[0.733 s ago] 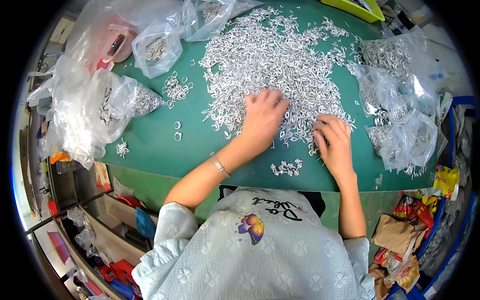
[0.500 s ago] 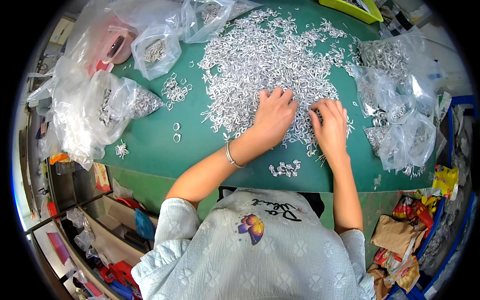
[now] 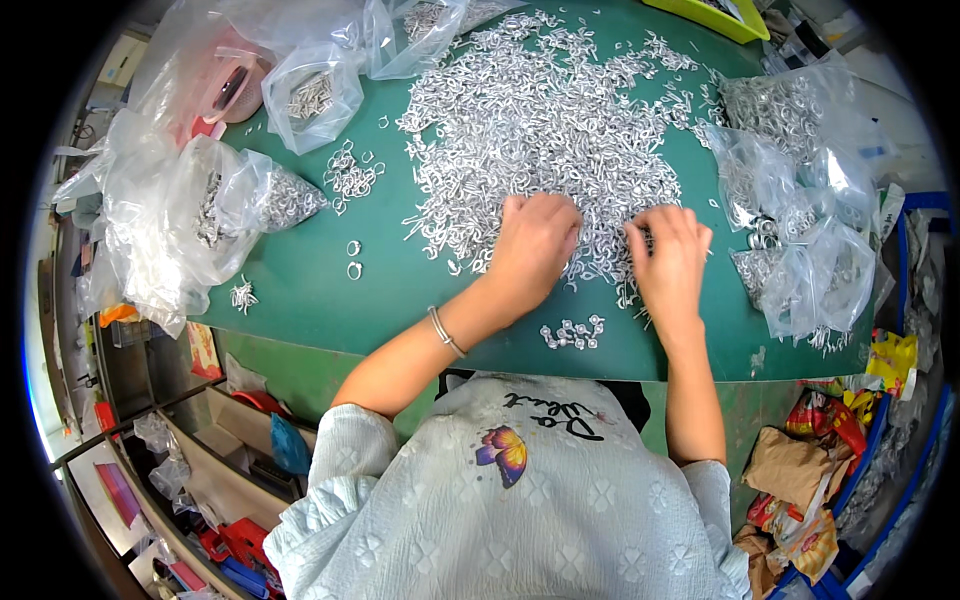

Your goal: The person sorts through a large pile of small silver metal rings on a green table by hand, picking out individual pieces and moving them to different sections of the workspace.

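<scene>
L hand (image 3: 535, 240) flat, grip open on ring pile (image 3: 540, 110) | R hand (image 3: 668, 255) same, nothing held

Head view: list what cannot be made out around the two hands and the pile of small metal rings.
- Under the left hand and right hand: the palms cover the metal rings, so any grip is hidden.
- Single rings: too small to tell their exact shape.
- Clear plastic bags: folds and glare blur the contents.
- Yellow tray: cut off by the top edge.
</scene>
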Demonstrator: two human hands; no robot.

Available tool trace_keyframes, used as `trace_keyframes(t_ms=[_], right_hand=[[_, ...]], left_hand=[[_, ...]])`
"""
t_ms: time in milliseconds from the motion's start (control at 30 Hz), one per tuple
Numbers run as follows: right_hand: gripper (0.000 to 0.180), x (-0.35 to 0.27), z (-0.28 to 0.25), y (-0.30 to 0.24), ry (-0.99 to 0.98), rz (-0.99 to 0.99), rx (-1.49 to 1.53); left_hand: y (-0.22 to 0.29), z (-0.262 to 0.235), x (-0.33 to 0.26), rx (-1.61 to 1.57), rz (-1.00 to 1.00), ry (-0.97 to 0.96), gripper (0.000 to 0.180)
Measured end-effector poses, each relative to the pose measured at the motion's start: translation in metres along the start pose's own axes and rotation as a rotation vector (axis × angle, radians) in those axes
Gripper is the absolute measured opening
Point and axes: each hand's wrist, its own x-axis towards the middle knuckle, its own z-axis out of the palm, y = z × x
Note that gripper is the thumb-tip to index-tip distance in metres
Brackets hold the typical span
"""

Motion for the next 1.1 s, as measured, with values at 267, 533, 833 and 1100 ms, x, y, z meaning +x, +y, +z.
trace_keyframes(t_ms=[267, 533, 833, 1100], right_hand=[[0.013, 0.015, 0.011, -0.005, -0.115, -0.057, -0.091], [0.010, -0.002, -0.011, 0.012, 0.071, 0.032, 0.224], [0.012, -0.020, -0.016, 0.021, 0.012, 0.046, 0.288], [0.011, -0.060, -0.026, -0.009, -0.343, -0.091, 0.449]], left_hand=[[0.032, -0.011, -0.053, -0.223, 0.047, -0.321, 0.017], [0.011, -0.007, -0.037, -0.099, 0.088, -0.167, 0.024], [-0.004, 0.020, 0.017, 0.287, 0.122, -0.224, 0.018], [-0.012, 0.015, 0.016, 0.175, 0.160, -0.121, 0.012]])
